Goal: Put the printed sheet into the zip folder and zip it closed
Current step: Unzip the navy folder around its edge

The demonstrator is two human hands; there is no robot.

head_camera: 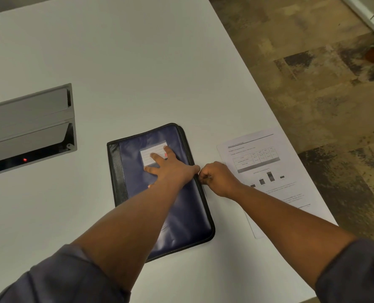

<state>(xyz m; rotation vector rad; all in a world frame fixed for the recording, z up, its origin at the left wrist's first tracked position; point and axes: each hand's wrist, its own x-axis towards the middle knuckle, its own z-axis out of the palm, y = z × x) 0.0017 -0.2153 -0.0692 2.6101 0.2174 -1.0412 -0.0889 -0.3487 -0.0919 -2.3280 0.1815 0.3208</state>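
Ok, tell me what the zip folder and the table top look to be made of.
Zip folder: seemingly navy faux leather or vinyl, since it is glossy and softly wrinkled, with a grained black spine strip and stitched edging. Table top: smooth, matte white, probably laminate; its core cannot be told.

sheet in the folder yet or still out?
Out. The printed sheet lies flat on the table, right of the closed zip folder.

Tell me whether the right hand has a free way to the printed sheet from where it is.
Probably yes. The right hand is pinching at the zip folder's right edge, and the printed sheet lies flat and uncovered right beside it on the table. It must let go of the zip first.
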